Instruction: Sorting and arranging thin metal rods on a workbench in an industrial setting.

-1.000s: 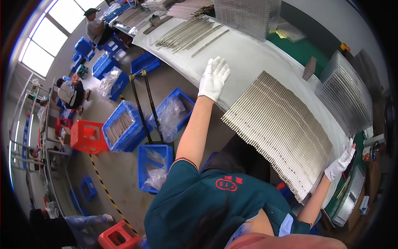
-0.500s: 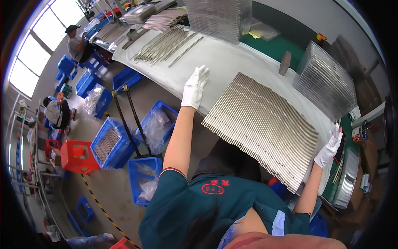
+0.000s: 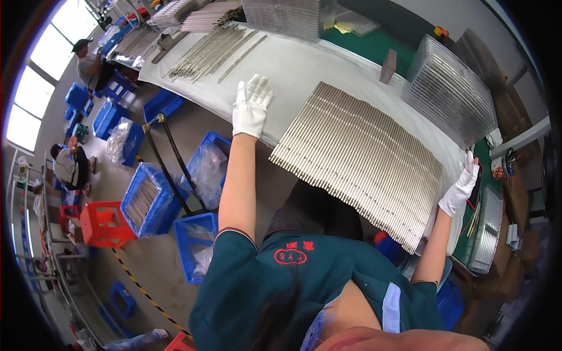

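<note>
A broad row of slim metal rods (image 3: 363,164), laid side by side, covers the near part of the white-covered table (image 3: 293,64) and overhangs its front edge. My left hand (image 3: 252,109), in a white glove, is raised left of the row with its palm showing and fingers spread, holding nothing. My right hand (image 3: 459,187), also gloved, is beside the row's right end with fingers stretched out and nothing visible in it. Farther back on the left lies a loose spread of rods (image 3: 208,52), with a single rod (image 3: 242,57) apart from them.
Stacked clear plastic trays (image 3: 451,88) stand at the back right, near a small brown block (image 3: 388,65). Another tray stack (image 3: 287,17) is at the back. Left of the table are blue crates (image 3: 149,199), a cart handle (image 3: 170,158) and a red stool (image 3: 105,225). Two people sit farther left.
My left hand has turned to show its palm, its fingers spreading apart. The whole view has shifted slightly, while the row of rods looks unchanged. My right hand stays at the row's right end.
</note>
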Available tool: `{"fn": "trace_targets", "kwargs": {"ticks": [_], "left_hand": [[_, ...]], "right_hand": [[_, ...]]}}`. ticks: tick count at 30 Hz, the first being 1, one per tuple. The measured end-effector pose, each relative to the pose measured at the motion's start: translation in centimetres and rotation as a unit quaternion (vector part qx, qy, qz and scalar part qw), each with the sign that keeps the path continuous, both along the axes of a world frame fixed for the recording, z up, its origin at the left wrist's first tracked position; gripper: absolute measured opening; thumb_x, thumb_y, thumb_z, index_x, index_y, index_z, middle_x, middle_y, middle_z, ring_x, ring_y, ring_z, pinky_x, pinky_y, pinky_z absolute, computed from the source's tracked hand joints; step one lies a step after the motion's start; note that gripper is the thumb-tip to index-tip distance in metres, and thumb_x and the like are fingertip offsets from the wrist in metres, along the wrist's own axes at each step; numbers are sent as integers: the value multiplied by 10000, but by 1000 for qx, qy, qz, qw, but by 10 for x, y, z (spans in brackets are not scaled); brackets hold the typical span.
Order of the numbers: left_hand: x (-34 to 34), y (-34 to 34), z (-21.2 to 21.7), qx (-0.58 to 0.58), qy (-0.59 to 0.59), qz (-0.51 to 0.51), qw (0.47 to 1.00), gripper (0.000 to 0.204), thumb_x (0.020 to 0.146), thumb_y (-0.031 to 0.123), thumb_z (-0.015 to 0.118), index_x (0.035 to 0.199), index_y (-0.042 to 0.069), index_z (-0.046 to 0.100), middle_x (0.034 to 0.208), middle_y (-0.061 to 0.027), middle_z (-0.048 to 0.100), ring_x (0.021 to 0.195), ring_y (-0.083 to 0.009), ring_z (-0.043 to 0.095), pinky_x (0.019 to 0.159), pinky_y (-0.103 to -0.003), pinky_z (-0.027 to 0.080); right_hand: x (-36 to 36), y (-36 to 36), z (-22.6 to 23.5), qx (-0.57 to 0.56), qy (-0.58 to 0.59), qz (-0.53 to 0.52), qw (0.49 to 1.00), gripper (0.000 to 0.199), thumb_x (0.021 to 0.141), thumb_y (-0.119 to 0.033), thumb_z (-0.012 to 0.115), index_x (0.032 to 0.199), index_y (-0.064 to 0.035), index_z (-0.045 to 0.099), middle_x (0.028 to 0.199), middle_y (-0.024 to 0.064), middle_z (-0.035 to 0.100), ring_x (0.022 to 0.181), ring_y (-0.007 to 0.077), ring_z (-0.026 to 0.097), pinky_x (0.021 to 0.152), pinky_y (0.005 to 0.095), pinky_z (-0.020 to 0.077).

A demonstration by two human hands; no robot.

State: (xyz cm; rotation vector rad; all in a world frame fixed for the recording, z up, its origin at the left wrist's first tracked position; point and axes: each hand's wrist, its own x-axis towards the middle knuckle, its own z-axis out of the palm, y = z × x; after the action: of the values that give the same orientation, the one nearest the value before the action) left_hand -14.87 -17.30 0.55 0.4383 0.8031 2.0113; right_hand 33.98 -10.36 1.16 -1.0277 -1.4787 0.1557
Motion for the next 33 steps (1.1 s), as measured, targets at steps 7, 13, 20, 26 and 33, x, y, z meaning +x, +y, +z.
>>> {"fn": "trace_targets", "kwargs": {"ticks": [7, 13, 20, 26, 33], "left_hand": [[-7, 1, -6, 45, 70, -1, 996, 579, 783, -15, 463, 1337, 18, 299, 1356, -173, 333, 1284, -303, 289, 1059, -471, 256], [-3, 5, -1, 57, -53, -15, 997, 831, 822, 651, 308, 1350, 11, 281, 1417, -184, 256, 1320, -326, 197, 1103, -498, 60], [-4, 8, -4, 58, -68, 9, 996, 733, 866, 561, 350, 1337, 1, 302, 1421, -172, 250, 1321, -338, 184, 1102, -510, 86], [-16, 0, -6, 39, -5, -5, 999, 457, 927, 262, 383, 1305, 7, 340, 1361, -169, 332, 1270, -335, 275, 1084, -505, 201], [-1, -1, 11, 16, -64, 51, 997, 660, 892, 517, 356, 1282, -14, 371, 1327, -194, 374, 1253, -339, 306, 1075, -509, 215]], "right_hand": [[-10, 0, 5, -24, 42, 11, 999, 412, 955, -213, 398, 1293, 18, 359, 1248, 145, 495, 1139, 243, 499, 951, 338, 414], [-5, -5, 5, -13, 68, 6, 998, 407, 954, -238, 399, 1280, 6, 394, 1304, 132, 442, 1160, 238, 480, 963, 340, 409], [2, 1, 2, 81, 55, -42, 994, 487, 930, -211, 458, 1336, -7, 284, 1312, 138, 428, 1187, 229, 450, 992, 321, 370], [-5, 1, 9, 110, 46, -70, 990, 568, 913, -285, 489, 1361, -31, 251, 1305, 152, 436, 1175, 261, 456, 971, 345, 380], [-7, -3, 12, 89, 65, -47, 993, 525, 933, -225, 449, 1353, 8, 236, 1340, 131, 397, 1219, 223, 413, 1010, 336, 354]]}}
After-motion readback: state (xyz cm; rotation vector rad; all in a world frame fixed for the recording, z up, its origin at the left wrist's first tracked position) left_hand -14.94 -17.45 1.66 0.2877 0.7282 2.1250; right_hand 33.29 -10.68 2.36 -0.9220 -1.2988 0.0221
